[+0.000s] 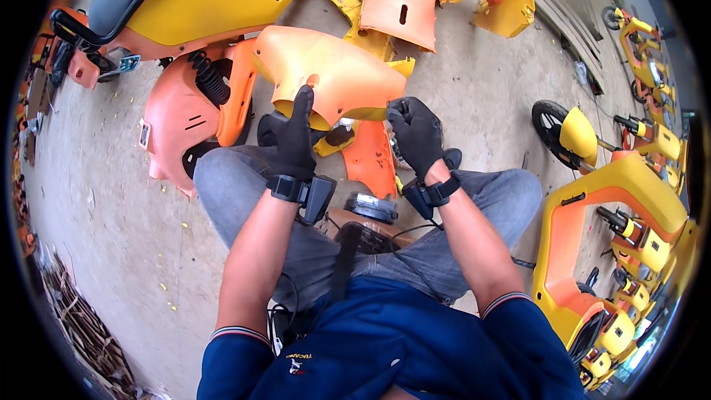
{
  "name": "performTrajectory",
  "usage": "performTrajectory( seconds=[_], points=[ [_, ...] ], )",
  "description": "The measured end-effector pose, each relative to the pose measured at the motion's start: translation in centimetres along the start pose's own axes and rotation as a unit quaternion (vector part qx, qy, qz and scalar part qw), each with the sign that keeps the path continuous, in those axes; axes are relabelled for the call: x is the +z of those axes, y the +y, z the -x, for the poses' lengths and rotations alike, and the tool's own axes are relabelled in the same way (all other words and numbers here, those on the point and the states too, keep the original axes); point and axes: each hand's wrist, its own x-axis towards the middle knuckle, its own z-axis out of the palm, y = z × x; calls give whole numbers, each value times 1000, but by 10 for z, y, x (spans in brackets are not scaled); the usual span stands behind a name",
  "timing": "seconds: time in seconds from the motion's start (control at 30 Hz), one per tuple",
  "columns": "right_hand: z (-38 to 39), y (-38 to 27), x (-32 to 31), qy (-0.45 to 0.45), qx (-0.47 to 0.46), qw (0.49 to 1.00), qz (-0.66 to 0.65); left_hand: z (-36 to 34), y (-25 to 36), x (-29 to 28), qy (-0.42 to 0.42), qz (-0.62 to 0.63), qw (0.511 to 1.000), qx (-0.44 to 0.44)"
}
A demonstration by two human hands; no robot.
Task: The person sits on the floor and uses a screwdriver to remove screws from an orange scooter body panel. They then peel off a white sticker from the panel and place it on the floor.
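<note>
Between my knees I hold up an orange plastic scooter cover (333, 70), with a round hole in its face and a yellow inner side showing along the lower edge. My left hand (295, 133), in a black glove, is closed on its lower left edge, one digit pressed flat on the face by the hole. At the cover's lower right corner, my right hand (416, 133), also gloved, has its fingers curled in on the edge; the fingertips are partly hidden. Below the cover lie an orange panel (370, 159) and a round dark part (372, 207).
A yellow scooter body (215, 0) with a dark seat lies at the upper left, a faded orange mudguard (181, 107) beneath it. More panels (400, 0) and a yellow-orange shell (503, 0) sit ahead. A yellow scooter frame (552, 237) stands close on my right.
</note>
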Motion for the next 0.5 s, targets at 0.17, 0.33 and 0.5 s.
performTrajectory(
  seconds=[0.17,0.33,0.5],
  points=[
    [-1,6,4,34,-26,999,29,4,8,11,-15,33,999,7],
    [-1,2,5,44,-18,999,21,7,10,12,-5,11,1000,3],
    [-1,-1,8,62,28,997,-37,9,11,14,-11,-17,1000,12]
  ],
)
